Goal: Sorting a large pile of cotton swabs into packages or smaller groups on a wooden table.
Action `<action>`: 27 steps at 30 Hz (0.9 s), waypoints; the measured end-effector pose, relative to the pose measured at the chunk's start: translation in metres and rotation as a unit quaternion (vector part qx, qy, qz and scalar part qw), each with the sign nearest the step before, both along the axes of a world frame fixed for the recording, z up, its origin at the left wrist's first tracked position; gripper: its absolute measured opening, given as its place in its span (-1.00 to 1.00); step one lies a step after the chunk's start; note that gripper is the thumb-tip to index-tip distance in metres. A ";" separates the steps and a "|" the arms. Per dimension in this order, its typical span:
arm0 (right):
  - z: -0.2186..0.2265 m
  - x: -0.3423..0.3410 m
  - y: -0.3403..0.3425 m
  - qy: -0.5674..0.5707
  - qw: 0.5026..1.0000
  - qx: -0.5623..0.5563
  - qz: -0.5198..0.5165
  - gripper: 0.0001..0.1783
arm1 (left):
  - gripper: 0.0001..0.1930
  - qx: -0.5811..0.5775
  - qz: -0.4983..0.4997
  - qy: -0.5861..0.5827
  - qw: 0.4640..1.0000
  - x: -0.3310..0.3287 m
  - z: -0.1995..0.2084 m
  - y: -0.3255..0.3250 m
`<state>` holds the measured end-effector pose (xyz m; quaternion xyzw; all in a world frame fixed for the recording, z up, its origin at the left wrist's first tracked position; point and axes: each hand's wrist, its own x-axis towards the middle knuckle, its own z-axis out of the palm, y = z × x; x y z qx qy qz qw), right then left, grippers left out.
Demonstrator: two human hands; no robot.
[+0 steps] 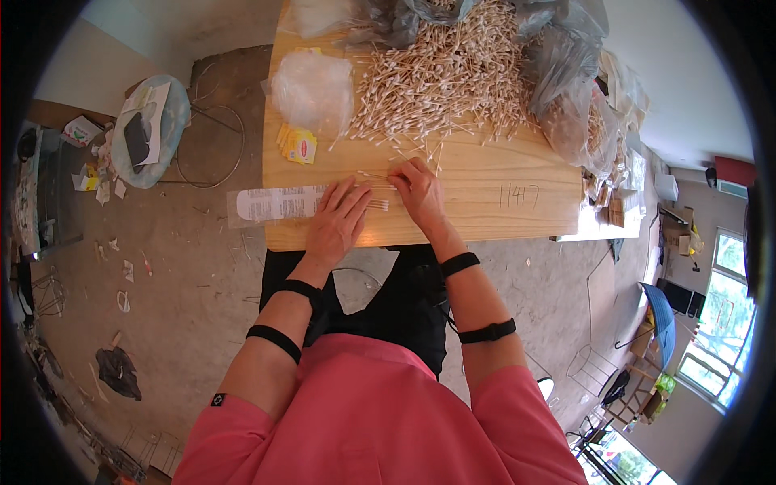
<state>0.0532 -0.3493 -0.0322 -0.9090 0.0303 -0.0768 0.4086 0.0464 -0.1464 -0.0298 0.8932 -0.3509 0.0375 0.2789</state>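
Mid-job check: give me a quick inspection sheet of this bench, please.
Surface: wooden board, bare at the near right.
Job's things: heap of cotton swabs; small bundle of swabs between the hands; clear printed sleeve.
Clutter: plastic bags, yellow packets.
Hands: left hand flat on the sleeve; right hand pinching swabs.
Cables: wire loop on the floor.
Surroundings: concrete floor with paper scraps.
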 end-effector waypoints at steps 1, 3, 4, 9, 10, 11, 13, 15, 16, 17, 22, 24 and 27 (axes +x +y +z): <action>0.000 0.000 0.000 0.000 1.000 0.000 0.000 -0.92 | -0.61 0.003 0.000 0.004 1.000 0.000 0.000 0.000; -0.001 0.001 0.001 0.016 1.000 0.015 -0.004 -0.92 | -0.61 0.006 -0.001 0.007 1.000 0.000 0.001 0.001; -0.001 0.001 0.001 0.016 1.000 0.015 -0.004 -0.92 | -0.61 0.006 -0.001 0.007 1.000 0.000 0.001 0.001; -0.002 0.001 0.001 0.008 1.000 0.024 -0.009 -0.92 | -0.61 0.007 -0.002 0.007 1.000 0.000 0.000 0.001; -0.002 0.001 0.001 0.008 1.000 0.024 -0.009 -0.92 | -0.58 0.012 0.000 0.002 1.000 0.000 0.000 0.001; -0.002 0.001 0.002 0.011 1.000 0.022 -0.010 -0.92 | -0.56 0.017 0.002 -0.004 1.000 0.000 0.000 0.001; -0.003 0.001 0.001 0.014 1.000 0.021 -0.011 -0.92 | -0.57 0.014 0.003 0.000 1.000 0.000 -0.001 0.001; -0.004 0.001 0.000 -0.006 1.000 -0.005 0.004 -0.90 | -0.58 0.010 0.003 0.004 1.000 0.000 -0.001 0.001; -0.004 0.001 0.000 -0.006 1.000 -0.005 0.004 -0.90 | -0.61 0.006 0.000 0.004 1.000 0.000 -0.001 0.001; -0.004 0.001 0.001 0.002 1.000 0.004 -0.003 -0.91 | -0.64 0.002 -0.002 0.005 1.000 0.000 -0.002 0.001; -0.003 0.001 0.002 0.011 1.000 0.010 -0.011 -0.92 | -0.71 0.002 -0.009 0.012 1.000 0.001 -0.001 0.003; -0.002 0.001 0.002 0.011 1.000 0.010 -0.010 -0.91 | -0.72 0.003 -0.009 0.012 1.000 0.001 -0.001 0.003; -0.004 0.001 -0.001 0.002 1.000 -0.012 0.001 -0.91 | -0.73 -0.001 -0.010 0.014 1.000 0.001 -0.001 0.002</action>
